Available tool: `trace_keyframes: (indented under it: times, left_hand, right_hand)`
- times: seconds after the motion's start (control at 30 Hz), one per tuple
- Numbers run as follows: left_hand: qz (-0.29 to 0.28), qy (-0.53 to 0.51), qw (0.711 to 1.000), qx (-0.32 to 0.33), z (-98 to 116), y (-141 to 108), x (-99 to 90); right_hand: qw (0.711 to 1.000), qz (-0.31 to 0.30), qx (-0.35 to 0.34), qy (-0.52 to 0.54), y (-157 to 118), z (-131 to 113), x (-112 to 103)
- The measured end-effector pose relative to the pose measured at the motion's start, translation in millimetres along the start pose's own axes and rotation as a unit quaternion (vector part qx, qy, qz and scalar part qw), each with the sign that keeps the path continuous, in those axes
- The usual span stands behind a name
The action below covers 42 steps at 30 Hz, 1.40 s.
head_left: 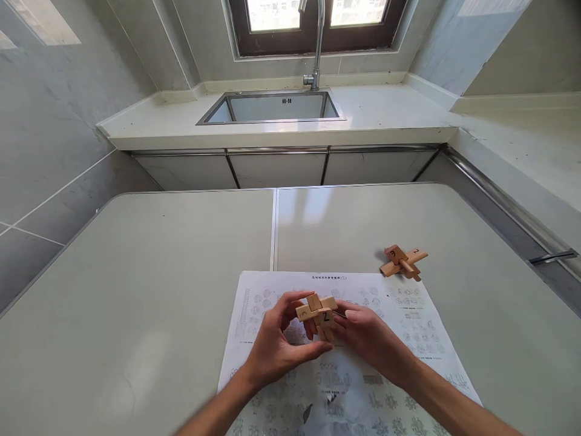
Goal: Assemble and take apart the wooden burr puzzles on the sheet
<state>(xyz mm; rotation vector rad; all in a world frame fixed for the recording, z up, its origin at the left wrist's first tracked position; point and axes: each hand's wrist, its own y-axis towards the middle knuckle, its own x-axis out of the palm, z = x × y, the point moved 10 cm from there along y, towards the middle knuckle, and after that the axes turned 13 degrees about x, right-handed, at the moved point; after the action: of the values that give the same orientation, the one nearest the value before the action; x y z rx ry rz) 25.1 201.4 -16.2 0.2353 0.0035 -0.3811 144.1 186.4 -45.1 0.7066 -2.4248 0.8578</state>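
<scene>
A light wooden interlocking puzzle with the numbers 3 and 2 on its blocks is held above a printed sheet. My left hand grips it between the fingers at the top and the thumb below. From the right, my right hand has its fingers closed on the puzzle's right side, some of them hidden behind it. The paper sheet shows small printed diagrams and lies flat under both hands. Farther back on the right, a second, darker wooden puzzle rests on the table by the sheet's top edge.
The pale table has a seam down its middle. Beyond it stand a white counter with a sink, a tall faucet and a window. Another counter runs along the right.
</scene>
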Motion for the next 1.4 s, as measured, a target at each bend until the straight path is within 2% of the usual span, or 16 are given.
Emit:
trace_keyframes:
  times: [0.27, 0.43, 0.7, 0.87, 1.1, 1.23, 1.33, 1.4]
  left_hand:
    - [-0.044, 0.092, 0.993, 0.061, 8, -2, 6.6]
    - [-0.028, 0.161, 0.98, 0.113, 20, 1, 1.8]
    - [-0.025, 0.143, 0.981, 0.13, 23, 2, 2.7]
    - [-0.04, 0.16, 0.976, 0.141, 26, 0, 6.8]
    - [-0.051, 0.15, 0.98, 0.119, 22, 3, 4.4]
    - [-0.038, 0.125, 0.988, 0.08, 12, 3, -1.3]
    - [-0.016, 0.108, 0.993, 0.053, 7, 4, -7.1]
    - [-0.001, 0.106, 0.994, 0.038, 5, 5, -10.4]
  right_hand:
    - [0.987, 0.043, -0.018, -0.151, -7, 2, -7]
    - [0.986, 0.084, -0.03, -0.143, -11, -2, -15]
    - [0.962, 0.126, -0.116, -0.215, -17, -12, -13]
    - [0.957, 0.147, -0.093, -0.233, -15, -10, -15]
    - [0.957, 0.144, -0.083, -0.236, -15, -16, -16]
    - [0.977, 0.128, -0.029, -0.169, -11, -8, -22]
    - [0.993, 0.116, 0.013, -0.025, -7, 2, -31]
    - [0.989, 0.124, 0.026, 0.073, -5, 6, -40]
